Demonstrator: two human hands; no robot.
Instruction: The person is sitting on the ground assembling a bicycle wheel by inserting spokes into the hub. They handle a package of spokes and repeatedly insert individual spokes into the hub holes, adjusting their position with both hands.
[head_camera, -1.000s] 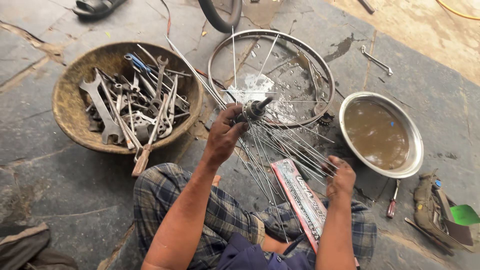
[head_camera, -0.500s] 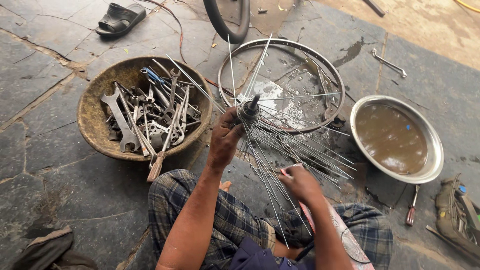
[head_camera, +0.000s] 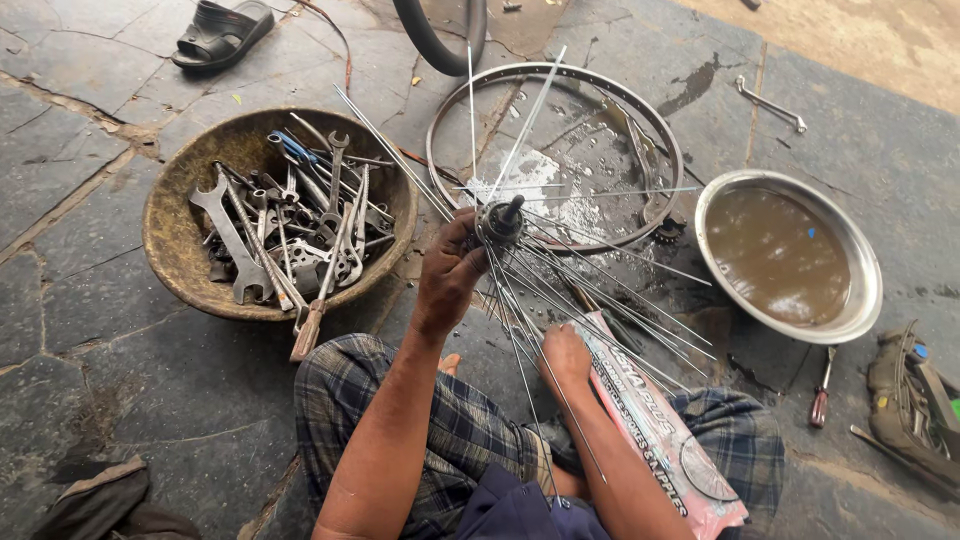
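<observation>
Head view: your left hand (head_camera: 447, 275) is raised, fingers wrapped around the wheel hub (head_camera: 500, 220), spokes (head_camera: 590, 290) fanning out from it. Your right hand (head_camera: 563, 357) sits lower, pinching one spoke. Hub hangs above the bare rim (head_camera: 660, 150); tool bowl (head_camera: 170, 240) to the left, water pan (head_camera: 865, 290) to the right.

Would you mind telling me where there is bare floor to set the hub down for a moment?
Bare stone lies left of the tool basin, toward the sandal, and between the water bowl and the spanner. It is crowded around the hub, held by the left hand, where spokes fan over the rim.
</observation>
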